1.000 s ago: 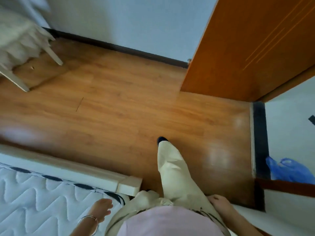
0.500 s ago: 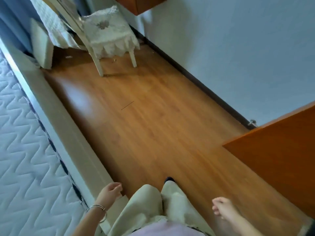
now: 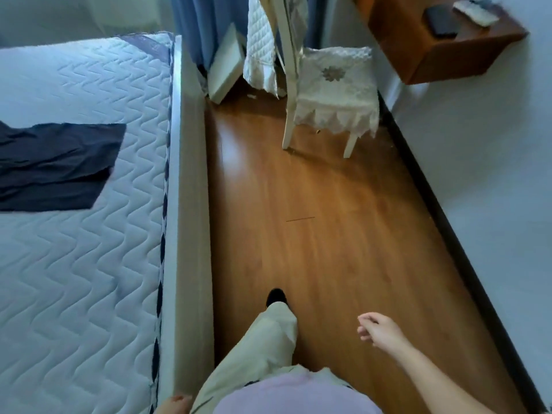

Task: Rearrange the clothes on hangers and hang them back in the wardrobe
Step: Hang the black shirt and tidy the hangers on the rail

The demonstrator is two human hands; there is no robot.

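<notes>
The person stands on a wooden floor in the narrow passage between a bed and a pale wall, with one leg in cream trousers set forward and a dark shoe showing at its end. The right hand hangs out in front over the floor, its fingers loosely curled and holding nothing. Only a small part of the left hand shows at the bottom edge, beside the bed frame, so how its fingers lie cannot be told. A dark garment lies spread flat and somewhat creased on the white quilted mattress, towards the left edge of the view and well apart from both hands. At the far end of the passage stands a white chair with a lace-edged seat cover, and a quilted cloth hangs over its back. A white board leans near the blue curtain behind it. On the wall to the right is a brown wooden shelf, with a dark phone and a remote control lying on top. A dark skirting board runs along the foot of the wall.
</notes>
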